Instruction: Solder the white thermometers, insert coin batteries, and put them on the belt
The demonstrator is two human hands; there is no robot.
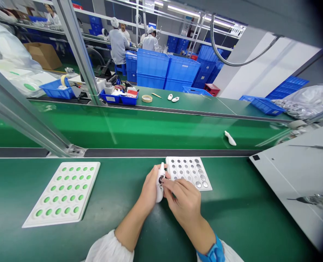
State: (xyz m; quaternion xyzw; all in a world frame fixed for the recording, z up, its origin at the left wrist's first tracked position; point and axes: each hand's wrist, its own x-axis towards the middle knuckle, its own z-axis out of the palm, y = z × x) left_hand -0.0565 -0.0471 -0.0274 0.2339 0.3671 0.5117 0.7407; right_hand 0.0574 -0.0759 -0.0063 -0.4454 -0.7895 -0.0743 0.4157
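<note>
The white handheld device (159, 195) is held above the green bench (117, 203), narrow tip pointing away from the person and rounded end nearer. It looks light and stiff, probably smooth plastic that could slip; the dark recess (161, 179) in its side seems the delicate part, so the best hold is around the rounded body, clear of that recess.

The left hand (150, 185) has just such a hold, its fingers curled closely around the body. The right hand (185, 200) bends in with thumb and index finger drawn almost together at the recess; whether they pinch a small part, I cannot tell.

Just beside the hands, partly covered by the right, lies a white tray (209, 188) with silver discs in some wells. Well to the left lies a larger tray (68, 217) with 25 green wells. Beyond, 1 similar white piece (230, 138) rests on the green belt (150, 127).
</note>
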